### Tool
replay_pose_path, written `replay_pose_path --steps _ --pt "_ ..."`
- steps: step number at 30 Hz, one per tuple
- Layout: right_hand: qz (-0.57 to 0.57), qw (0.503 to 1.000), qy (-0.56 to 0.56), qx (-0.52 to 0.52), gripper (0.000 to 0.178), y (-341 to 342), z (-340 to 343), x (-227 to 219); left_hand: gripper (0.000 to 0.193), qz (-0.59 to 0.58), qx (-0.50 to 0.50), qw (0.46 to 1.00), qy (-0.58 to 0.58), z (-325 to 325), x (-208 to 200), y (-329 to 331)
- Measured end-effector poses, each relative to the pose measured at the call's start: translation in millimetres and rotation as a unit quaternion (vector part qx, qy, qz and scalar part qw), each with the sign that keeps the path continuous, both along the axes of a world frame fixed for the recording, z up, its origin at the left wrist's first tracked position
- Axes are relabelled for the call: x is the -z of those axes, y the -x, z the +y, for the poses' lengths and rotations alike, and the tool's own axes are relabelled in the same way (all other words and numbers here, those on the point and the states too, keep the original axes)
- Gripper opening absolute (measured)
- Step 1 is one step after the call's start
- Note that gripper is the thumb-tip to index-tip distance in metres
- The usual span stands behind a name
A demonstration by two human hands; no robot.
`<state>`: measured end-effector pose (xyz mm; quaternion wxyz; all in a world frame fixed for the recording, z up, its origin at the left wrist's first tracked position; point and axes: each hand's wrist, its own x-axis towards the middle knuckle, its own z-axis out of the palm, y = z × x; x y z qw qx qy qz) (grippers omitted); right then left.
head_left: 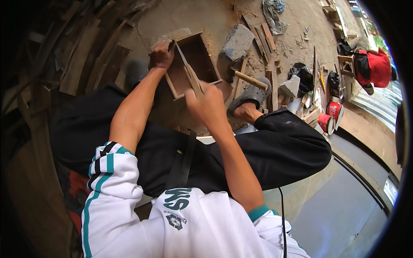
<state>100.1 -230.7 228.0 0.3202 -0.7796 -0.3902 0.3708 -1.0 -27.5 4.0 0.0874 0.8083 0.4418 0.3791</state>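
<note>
A shallow wooden box (171, 86) with a dark inside rests on the ground between my feet. My left hand (161, 55) is closed over its upper left corner, the fingers wrapped on the edge. In my right hand (204, 102), slightly blurred, is the wooden handle of a handsaw (192, 78). The saw's narrow blade slants up and left across the box, its tip close beside my left hand. Whether the teeth touch the wood I cannot tell. A hammer (250, 80) with a wooden handle lies to the right of the box, by my right foot.
A grey stone block (238, 42) sits right of the box. Long boards (81, 64) are heaped on the left. Wood offcuts (262, 38), a black plastic bag (302, 76) and red cans (327, 123) lie to the right. Another person in red (375, 69) is at far right.
</note>
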Motion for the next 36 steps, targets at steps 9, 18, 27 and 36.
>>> replay_pose_path --steps 9,18,27,36 --pt "0.130 0.990 -0.005 0.058 0.020 -26.5 -77.4 -39.5 0.013 -0.010 0.001 1.000 0.022 0.1 -6.4 2.2" --pt "0.323 0.922 -0.056 0.204 0.013 -81.8 -100.3 -26.1 0.021 0.112 0.011 0.985 0.131 2.5 -40.5 -3.3" --pt "0.378 0.909 -0.042 0.169 0.021 -59.9 -81.3 1.5 0.014 -0.033 0.023 0.994 0.101 9.3 -20.8 23.6" --pt "0.328 0.934 -0.039 0.133 0.027 -45.8 -67.4 19.5 0.017 -0.019 -0.065 0.989 0.135 -15.7 -14.4 19.9"
